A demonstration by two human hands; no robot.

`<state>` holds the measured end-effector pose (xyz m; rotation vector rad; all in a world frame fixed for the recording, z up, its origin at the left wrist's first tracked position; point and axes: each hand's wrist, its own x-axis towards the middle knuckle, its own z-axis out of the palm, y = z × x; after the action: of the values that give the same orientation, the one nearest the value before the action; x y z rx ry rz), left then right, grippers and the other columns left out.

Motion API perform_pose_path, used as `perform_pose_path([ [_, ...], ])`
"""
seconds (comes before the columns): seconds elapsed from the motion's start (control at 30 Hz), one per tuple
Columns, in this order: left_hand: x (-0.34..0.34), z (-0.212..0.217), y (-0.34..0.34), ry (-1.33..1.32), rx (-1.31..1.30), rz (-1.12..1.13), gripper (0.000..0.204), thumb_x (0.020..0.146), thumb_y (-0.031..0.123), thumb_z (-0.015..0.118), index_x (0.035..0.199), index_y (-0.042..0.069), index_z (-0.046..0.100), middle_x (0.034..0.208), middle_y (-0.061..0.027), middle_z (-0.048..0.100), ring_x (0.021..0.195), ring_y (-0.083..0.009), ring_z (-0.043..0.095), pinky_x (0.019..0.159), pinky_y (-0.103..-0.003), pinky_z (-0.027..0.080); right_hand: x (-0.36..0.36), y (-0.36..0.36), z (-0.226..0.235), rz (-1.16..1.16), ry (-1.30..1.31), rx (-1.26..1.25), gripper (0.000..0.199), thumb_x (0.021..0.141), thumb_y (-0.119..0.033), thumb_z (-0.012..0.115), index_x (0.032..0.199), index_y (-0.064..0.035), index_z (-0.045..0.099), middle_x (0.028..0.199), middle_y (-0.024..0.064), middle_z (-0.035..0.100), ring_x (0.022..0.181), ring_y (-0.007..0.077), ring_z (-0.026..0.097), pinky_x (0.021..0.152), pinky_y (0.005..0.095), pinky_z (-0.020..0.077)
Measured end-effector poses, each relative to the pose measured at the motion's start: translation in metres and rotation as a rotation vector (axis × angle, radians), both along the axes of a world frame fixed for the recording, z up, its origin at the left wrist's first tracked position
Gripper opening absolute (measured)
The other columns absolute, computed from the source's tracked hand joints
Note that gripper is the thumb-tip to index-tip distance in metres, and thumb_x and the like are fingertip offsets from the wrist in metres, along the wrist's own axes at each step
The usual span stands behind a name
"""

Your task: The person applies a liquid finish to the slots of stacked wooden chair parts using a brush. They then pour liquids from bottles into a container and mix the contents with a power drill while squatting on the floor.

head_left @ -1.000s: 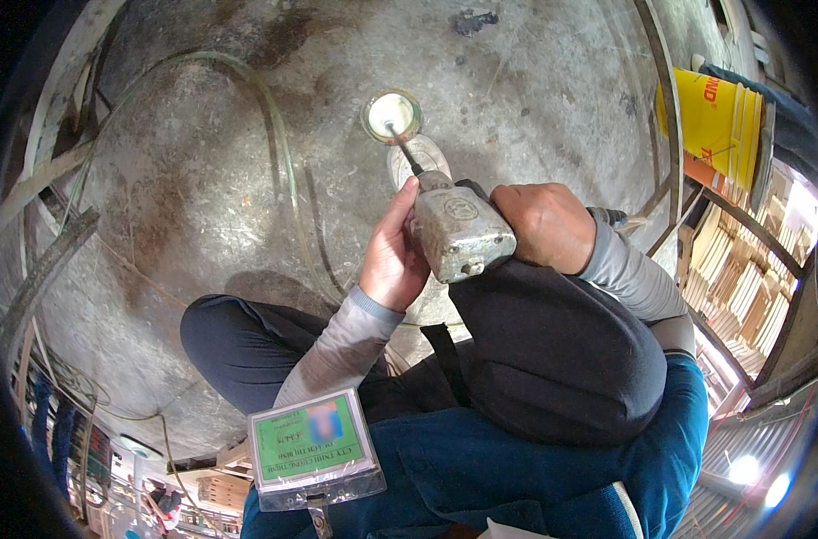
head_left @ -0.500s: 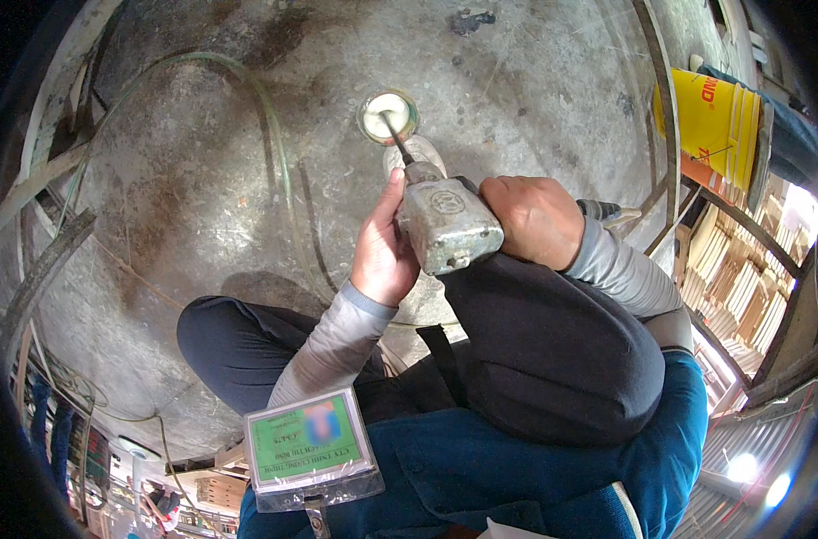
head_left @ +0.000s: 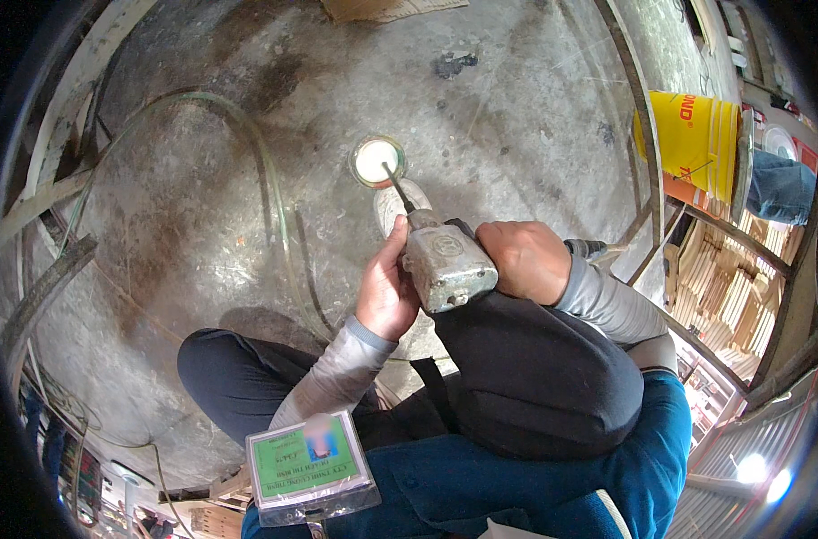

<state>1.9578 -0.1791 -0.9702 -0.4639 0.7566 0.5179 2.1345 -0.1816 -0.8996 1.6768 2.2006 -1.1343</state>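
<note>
From the head camera, looking straight down: the person crouches over a grey, scuffed concrete floor point(head_left: 202, 225), knees drawn up, so that both arms can bear on a grey metal power tool point(head_left: 446, 267) held just in front of the body. The right hand point(head_left: 526, 260) is clenched around the tool's rear end, where a dark fitting point(head_left: 587, 248) sticks out toward the right — that looks like the driving grip. The left hand point(head_left: 386, 292) is wrapped against the tool's near side, fingers curled around the body, seemingly to steady it and keep the nose from wandering.

The tool is tilted forward and away, so its thin dark bit point(head_left: 396, 186) runs up to a small round cup with white contents point(head_left: 375, 160) standing on the floor. Whether the tip dips into the white stuff or only reaches its rim I cannot tell. A pale shoe toe point(head_left: 393, 203) sits just beside the cup, right under the bit.

A clear hose point(head_left: 269, 189) loops wide across the floor, well clear of the hands. A yellow bucket point(head_left: 687, 144) stands well apart at the right, and a green badge in a clear sleeve point(head_left: 308, 465) hangs from the person's chest — out of the way
</note>
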Motion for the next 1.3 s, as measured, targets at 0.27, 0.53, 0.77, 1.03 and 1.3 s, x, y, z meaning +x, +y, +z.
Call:
perform_pose_path([
  [0.27, -0.001, 0.0, 0.001, -0.02, 0.069, 0.008, 0.038, 0.09, 0.033, 0.043, 0.107, 0.0, 0.049, 0.102, -0.0117, 0.056, 0.096, -0.0217, 0.054, 0.087, -0.035, 0.042, -0.001, 0.0, 0.0, -0.024, 0.009, 0.019, 0.023, 0.061, -0.013, 0.06, 0.077, -0.0012, 0.049, 0.068, 0.0159, 0.056, 0.068, 0.0339, 0.058, 0.057, 0.0414, 0.046],
  [0.53, -0.001, -0.005, -0.004, -0.085, 0.098, 0.011, 0.04, 0.09, 0.035, 0.044, 0.107, -0.001, 0.049, 0.102, -0.0116, 0.056, 0.095, -0.0216, 0.054, 0.087, -0.035, 0.042, -0.003, -0.002, 0.003, -0.009, -0.012, 0.025, 0.024, 0.06, -0.014, 0.061, 0.076, -0.0008, 0.05, 0.068, 0.0158, 0.056, 0.068, 0.0338, 0.058, 0.057, 0.0411, 0.0461],
  [0.77, -0.004, -0.002, -0.006, -0.035, 0.117, 0.007, 0.039, 0.089, 0.034, 0.044, 0.108, 0.001, 0.049, 0.104, -0.0104, 0.056, 0.096, -0.0203, 0.054, 0.087, -0.034, 0.042, 0.0, -0.005, -0.005, 0.002, 0.019, 0.009, 0.023, 0.06, -0.014, 0.061, 0.074, -0.0004, 0.049, 0.068, 0.0168, 0.055, 0.068, 0.0351, 0.057, 0.057, 0.0418, 0.0459],
  [1.03, -0.006, -0.003, -0.007, 0.016, 0.091, 0.004, 0.037, 0.089, 0.033, 0.045, 0.11, 0.002, 0.049, 0.103, -0.0093, 0.057, 0.093, -0.0193, 0.056, 0.084, -0.033, 0.044, 0.001, -0.004, -0.008, 0.03, 0.048, -0.011, 0.03, 0.059, -0.015, 0.066, 0.08, 0.0, 0.05, 0.067, 0.0169, 0.055, 0.067, 0.0351, 0.057, 0.056, 0.0403, 0.0446],
  [1.3, -0.008, -0.003, -0.006, 0.012, 0.108, 0.0, 0.037, 0.089, 0.031, 0.046, 0.11, 0.001, 0.048, 0.103, -0.011, 0.057, 0.096, -0.0201, 0.055, 0.086, -0.034, 0.042, 0.001, -0.002, -0.005, 0.023, 0.069, 0.005, 0.027, 0.06, -0.013, 0.063, 0.079, 0.0001, 0.048, 0.067, 0.0163, 0.055, 0.066, 0.0344, 0.057, 0.055, 0.0401, 0.0448],
])
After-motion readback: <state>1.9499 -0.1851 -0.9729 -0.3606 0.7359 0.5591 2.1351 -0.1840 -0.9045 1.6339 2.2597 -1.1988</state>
